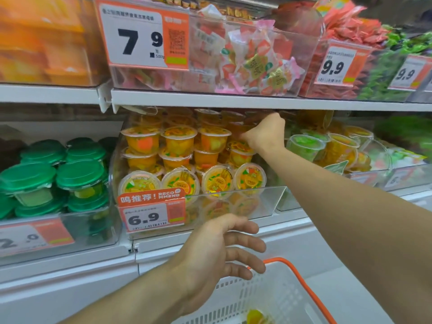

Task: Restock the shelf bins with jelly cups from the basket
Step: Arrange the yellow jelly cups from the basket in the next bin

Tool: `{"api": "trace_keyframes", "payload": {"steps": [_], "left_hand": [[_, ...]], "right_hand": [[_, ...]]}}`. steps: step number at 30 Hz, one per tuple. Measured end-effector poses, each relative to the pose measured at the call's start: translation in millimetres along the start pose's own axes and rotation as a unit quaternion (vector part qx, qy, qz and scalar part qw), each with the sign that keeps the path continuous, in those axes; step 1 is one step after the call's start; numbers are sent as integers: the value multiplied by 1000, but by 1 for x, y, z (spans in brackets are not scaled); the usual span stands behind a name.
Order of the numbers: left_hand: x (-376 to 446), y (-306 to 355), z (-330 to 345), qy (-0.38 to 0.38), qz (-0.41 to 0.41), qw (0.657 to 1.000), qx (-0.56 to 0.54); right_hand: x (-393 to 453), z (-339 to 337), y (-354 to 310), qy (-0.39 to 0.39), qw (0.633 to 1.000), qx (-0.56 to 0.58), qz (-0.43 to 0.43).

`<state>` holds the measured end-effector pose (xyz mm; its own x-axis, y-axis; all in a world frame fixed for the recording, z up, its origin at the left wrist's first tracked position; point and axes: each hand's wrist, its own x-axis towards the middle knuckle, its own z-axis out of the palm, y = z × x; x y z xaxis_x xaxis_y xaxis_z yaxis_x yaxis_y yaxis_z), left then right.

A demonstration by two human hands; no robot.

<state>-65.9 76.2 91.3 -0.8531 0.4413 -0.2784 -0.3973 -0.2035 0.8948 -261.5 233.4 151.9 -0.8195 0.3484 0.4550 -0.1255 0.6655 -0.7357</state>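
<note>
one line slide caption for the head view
Right hand sets a jelly cup in the orange bin; left hand hovers over the basket.

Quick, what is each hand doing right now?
Left hand: open, fingers spread above the basket, holding nothing.
Right hand: deep in the orange jelly cups; its grip cannot be told.

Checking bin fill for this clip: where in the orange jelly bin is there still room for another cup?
The orange jelly bin is crowded on its left and middle, cups stacked nearly to the shelf above. Room remains at its right end, below the right hand, beside the bin's clear side wall. The left hand hovers above the basket.
</note>
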Motion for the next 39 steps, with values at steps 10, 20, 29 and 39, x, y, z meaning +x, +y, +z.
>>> {"api": "trace_keyframes", "payload": {"steps": [10,20,29,39], "left_hand": [[0,-2,-1,10,-13,1000,11],[20,-32,-2,46,-48,980,185],[65,-156,-22,-53,-161,766,620],[94,-282,-50,-17,-182,758,626]], "right_hand": [[-9,-2,7,-28,997,-64,-36],[-116,-77,40,87,945,20,-316],[-293,-33,225,-286,947,-130,-61],[-352,22,338,-465,814,-288,196]]}}
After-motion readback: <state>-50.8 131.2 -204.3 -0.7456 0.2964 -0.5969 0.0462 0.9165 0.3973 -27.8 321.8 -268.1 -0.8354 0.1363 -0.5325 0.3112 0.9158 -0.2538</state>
